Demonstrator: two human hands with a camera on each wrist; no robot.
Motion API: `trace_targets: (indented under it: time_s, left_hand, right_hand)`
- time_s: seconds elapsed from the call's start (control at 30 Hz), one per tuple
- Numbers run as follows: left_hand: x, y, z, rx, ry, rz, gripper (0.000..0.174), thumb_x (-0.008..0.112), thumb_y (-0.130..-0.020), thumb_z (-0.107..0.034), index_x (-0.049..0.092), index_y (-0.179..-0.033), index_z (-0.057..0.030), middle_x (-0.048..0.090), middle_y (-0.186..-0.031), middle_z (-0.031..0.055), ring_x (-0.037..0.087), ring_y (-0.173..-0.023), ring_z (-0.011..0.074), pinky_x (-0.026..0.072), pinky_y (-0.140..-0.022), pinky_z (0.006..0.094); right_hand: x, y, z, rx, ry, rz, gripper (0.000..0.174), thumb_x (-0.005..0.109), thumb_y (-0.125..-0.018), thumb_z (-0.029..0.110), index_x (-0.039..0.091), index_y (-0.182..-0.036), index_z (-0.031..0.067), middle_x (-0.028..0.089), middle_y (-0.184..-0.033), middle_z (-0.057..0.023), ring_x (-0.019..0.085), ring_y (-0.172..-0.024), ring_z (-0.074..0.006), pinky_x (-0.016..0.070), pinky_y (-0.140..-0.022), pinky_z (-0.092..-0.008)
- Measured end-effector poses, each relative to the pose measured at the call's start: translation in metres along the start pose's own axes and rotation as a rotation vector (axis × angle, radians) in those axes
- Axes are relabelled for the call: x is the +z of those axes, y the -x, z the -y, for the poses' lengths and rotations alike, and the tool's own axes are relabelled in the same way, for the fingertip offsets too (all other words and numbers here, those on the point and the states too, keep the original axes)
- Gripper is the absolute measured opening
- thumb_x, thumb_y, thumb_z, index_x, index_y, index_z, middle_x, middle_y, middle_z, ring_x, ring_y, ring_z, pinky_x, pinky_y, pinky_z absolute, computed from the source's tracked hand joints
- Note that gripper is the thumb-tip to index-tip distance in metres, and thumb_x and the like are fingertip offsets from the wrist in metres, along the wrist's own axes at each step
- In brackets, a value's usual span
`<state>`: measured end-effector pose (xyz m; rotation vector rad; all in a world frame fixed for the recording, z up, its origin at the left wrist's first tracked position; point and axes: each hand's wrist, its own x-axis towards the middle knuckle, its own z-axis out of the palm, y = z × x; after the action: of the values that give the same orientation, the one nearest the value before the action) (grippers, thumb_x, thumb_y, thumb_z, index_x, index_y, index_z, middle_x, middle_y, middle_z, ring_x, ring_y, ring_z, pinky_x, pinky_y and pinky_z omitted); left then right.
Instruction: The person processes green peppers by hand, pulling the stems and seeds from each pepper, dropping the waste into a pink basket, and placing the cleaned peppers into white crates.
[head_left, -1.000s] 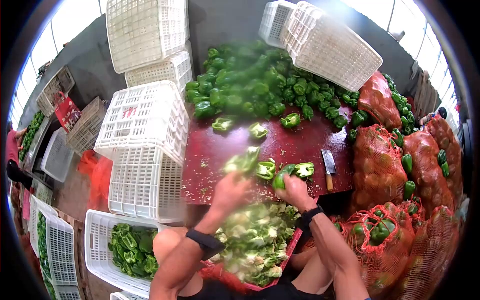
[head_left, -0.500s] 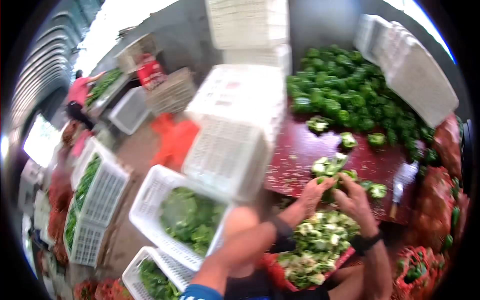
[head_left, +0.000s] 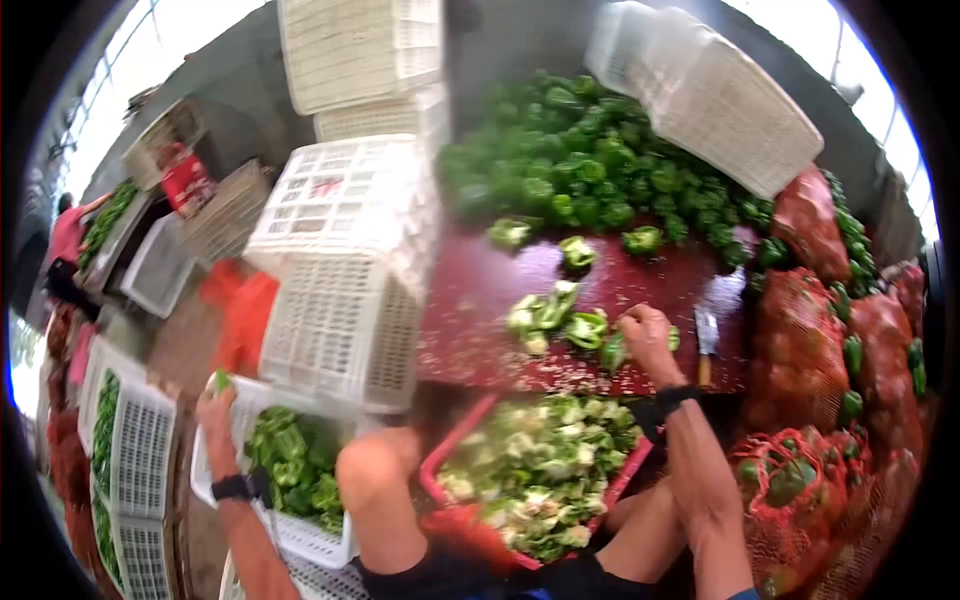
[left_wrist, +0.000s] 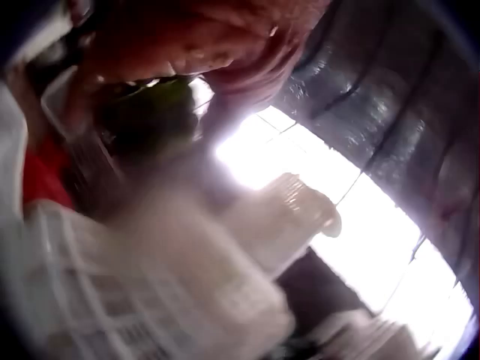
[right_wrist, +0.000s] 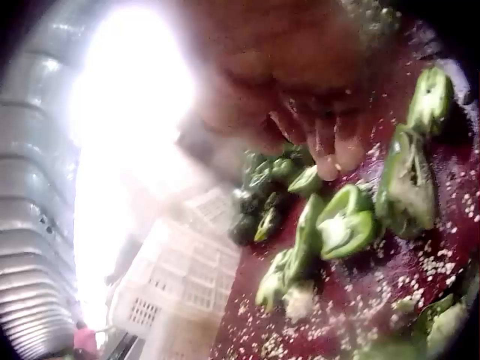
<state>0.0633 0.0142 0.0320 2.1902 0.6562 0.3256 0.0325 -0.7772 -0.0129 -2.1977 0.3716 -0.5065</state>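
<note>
My left hand (head_left: 215, 412) holds a green bell pepper piece (head_left: 221, 380) over the outer side of a white crate (head_left: 205, 460) of green peppers. In the left wrist view the green pepper (left_wrist: 150, 116) shows dark under the fingers. My right hand (head_left: 647, 335) is over the red tabletop (head_left: 470, 355), its fingers bent downward with nothing seen between them. Close to its fingertips (right_wrist: 330, 166) lie cut pepper halves (right_wrist: 346, 225) with pale cores showing. Another pepper half (head_left: 612, 352) lies beside that hand.
Whole peppers (head_left: 600, 150) are heaped at the table's back. A knife (head_left: 706, 340) lies to the right, near full mesh sacks (head_left: 790, 350). Below the table edge stands a pink-red crate (head_left: 435, 470) of pepper scraps. White crates (head_left: 340, 310) are stacked left; a person (head_left: 65, 240) stands far left.
My hands were together at the table's front edge, over the peppers. Since then the left has swung out to the white crate with a pepper piece, while the right stays over the table.
</note>
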Motion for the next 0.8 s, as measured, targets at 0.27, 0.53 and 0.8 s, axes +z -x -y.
trace_targets:
  time_s: [0.27,0.53,0.8]
  left_hand:
    - [0.071,0.146,-0.196,0.189,0.617,0.365,0.034,0.069,-0.094,-0.016,0.061,-0.121,0.0028,0.069,-0.105,0.0134,0.07,-0.088,0.0181,0.0572,-0.079,0.0306]
    - [0.193,0.255,-0.298,0.142,0.736,1.194,0.02,0.06,-0.1,-0.01,0.06,-0.116,0.0026,0.07,-0.102,0.0164,0.073,-0.086,0.0238,0.062,-0.075,0.0331]
    - [0.28,0.284,-0.268,-0.244,0.838,1.334,0.044,0.057,-0.104,-0.036,0.051,-0.127,0.0,0.065,-0.109,0.0172,0.069,-0.093,0.0241,0.0603,-0.071,0.0339]
  right_hand:
    - [0.014,0.012,0.009,0.069,0.656,0.122,0.038,0.071,-0.079,0.036,0.067,-0.08,-0.0014,0.071,-0.087,-0.025,0.068,-0.086,-0.044,0.0555,-0.077,-0.049]
    - [0.02,0.023,0.006,0.124,0.569,0.123,0.034,0.069,-0.073,0.021,0.06,-0.096,-0.002,0.069,-0.089,-0.028,0.067,-0.091,-0.0471,0.0546,-0.082,-0.0514]
    - [-0.017,0.042,0.111,-0.012,0.17,0.178,0.058,0.07,-0.077,0.015,0.059,-0.13,-0.0034,0.071,-0.099,-0.0189,0.07,-0.087,-0.0273,0.0587,-0.073,-0.0392]
